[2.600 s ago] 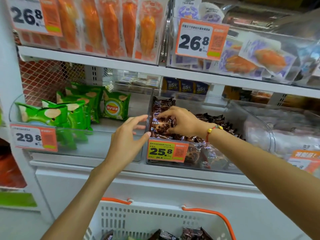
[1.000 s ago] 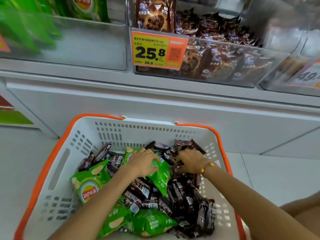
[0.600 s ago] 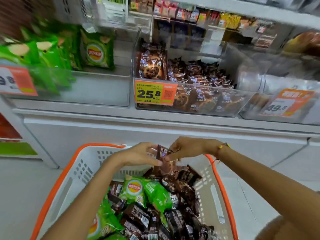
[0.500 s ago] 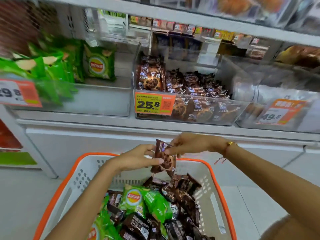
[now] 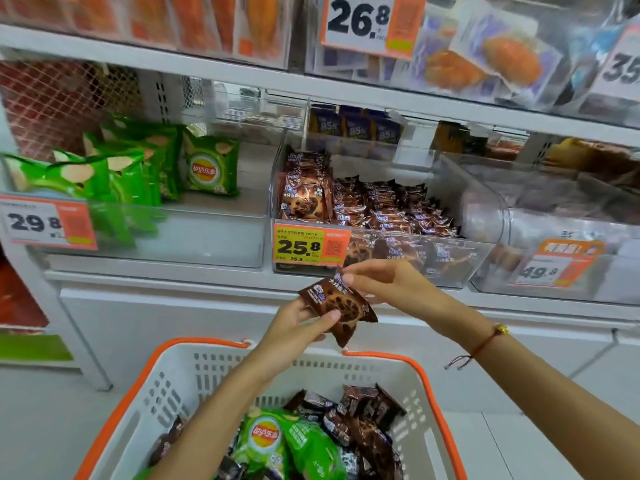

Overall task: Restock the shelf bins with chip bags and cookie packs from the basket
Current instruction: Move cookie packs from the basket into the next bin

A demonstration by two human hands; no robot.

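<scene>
Head view: a brown cookie pack (image 5: 337, 308) is held above the basket (image 5: 434, 393) by both hands. The lower edge is pinched by the left hand (image 5: 294, 329); the top corner is pinched by the right hand (image 5: 388, 284). The pack's long axis is tilted diagonally. The cookie bin (image 5: 450, 268) lies just above and beyond the hands, nearer the right hand.

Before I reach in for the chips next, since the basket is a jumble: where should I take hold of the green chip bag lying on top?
Take the green chip bag by its upper crimped edge, coming straight down from above. It lies face up on the pile in the basket, puffed in the middle, so the flat seam pinches more surely than the body. Cookie packs crowd its right side.
</scene>
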